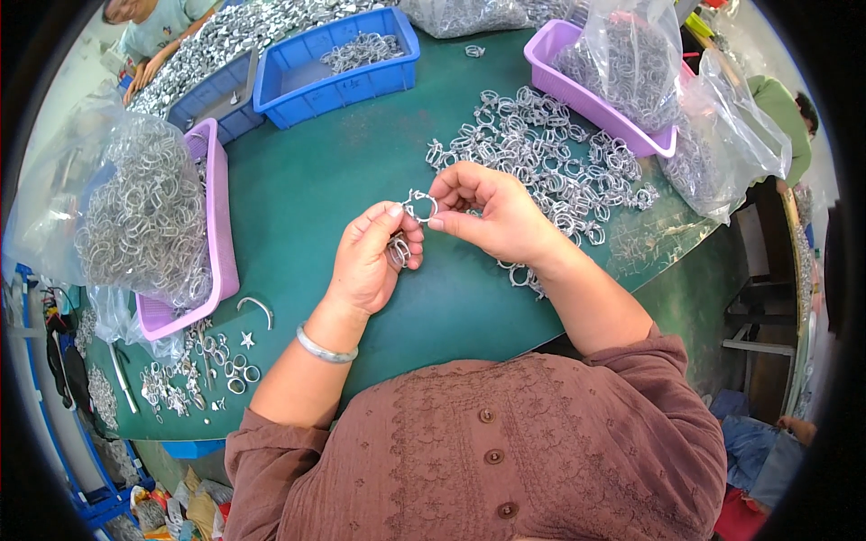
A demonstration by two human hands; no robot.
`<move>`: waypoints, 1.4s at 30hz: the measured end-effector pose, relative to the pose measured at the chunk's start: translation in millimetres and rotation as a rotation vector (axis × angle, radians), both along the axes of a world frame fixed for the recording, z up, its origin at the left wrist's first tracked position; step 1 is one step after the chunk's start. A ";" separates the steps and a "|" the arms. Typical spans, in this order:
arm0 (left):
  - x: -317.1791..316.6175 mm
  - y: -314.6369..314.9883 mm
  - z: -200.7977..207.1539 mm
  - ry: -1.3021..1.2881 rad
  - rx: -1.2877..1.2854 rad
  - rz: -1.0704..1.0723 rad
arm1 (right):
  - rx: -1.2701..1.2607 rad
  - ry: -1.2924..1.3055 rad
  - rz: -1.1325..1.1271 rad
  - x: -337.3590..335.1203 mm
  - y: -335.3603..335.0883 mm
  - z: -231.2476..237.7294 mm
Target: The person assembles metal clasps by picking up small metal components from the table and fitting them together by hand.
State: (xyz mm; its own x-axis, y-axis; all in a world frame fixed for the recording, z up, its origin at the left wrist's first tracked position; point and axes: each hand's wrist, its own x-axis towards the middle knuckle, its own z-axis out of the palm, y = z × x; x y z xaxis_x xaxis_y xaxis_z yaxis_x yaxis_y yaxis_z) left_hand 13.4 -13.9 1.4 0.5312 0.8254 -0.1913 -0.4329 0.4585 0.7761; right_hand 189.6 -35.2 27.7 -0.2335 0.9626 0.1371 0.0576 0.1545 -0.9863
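Between my two hands, over the middle of the green table, is a silver ring with a raised setting. My left hand pinches its left side with thumb and forefinger, and more silver rings sit within its curled lower fingers. On the ring's right side, my right hand closes with thumb and fingertips. Just beyond the right hand, a spread pile of similar silver rings covers the table. A bangle circles my left wrist.
Left, a purple basket holds a clear bag of rings; behind stand a blue bin and a grey bin. Another purple basket is at the back right. Small loose pieces lie at front left. A person sits far left.
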 end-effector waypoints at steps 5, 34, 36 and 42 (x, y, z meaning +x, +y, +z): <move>0.2 0.1 1.9 -0.010 0.000 0.003 | 0.002 -0.018 -0.002 -0.2 -1.0 3.8; -0.6 1.2 0.4 0.028 0.054 -0.008 | 0.067 -0.059 -0.076 1.8 -0.4 0.4; 0.0 0.3 2.8 0.014 0.070 0.017 | 0.144 -0.147 -0.080 2.7 -0.9 4.4; -0.1 0.2 -1.0 0.103 0.124 0.020 | 0.376 -0.265 -0.085 3.3 1.3 2.3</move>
State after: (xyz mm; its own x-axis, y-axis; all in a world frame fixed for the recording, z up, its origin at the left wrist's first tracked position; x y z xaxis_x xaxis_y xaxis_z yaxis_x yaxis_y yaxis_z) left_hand 13.2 -13.7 0.3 0.4969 0.8565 -0.1395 -0.3566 0.3481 0.8670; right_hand 192.8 -33.9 30.1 -0.2303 0.8748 0.4262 0.3281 0.4822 -0.8123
